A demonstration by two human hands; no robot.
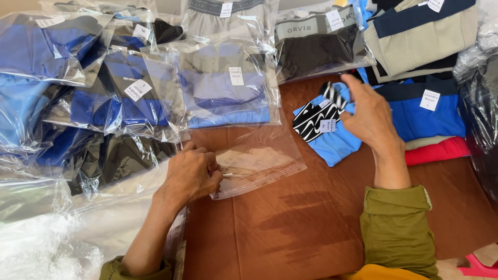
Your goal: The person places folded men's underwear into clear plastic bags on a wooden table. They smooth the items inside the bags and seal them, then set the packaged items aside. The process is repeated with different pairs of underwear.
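Head cam, looking down at a brown surface (pixel 311 218). The left hand (pixel 189 173) is pinching the near edge of an empty clear bag (pixel 259 155) lying flat right in the middle, fingers curled on it. The right hand (pixel 369 115) is further up and to the right, fingers closed on the top of a light-blue folded brief (pixel 332 142) with a black-and-white waistband, which sits just beside the bag's right corner. Behind the bag there's a whole spread of bagged briefs (pixel 223 85), mostly blue and black, overlapping each other. To the right, an unbagged stack (pixel 433 116) in blue, beige and red sits touching the brief. Both forearms come in from the bottom, with the right one in an olive sleeve (pixel 397 228).
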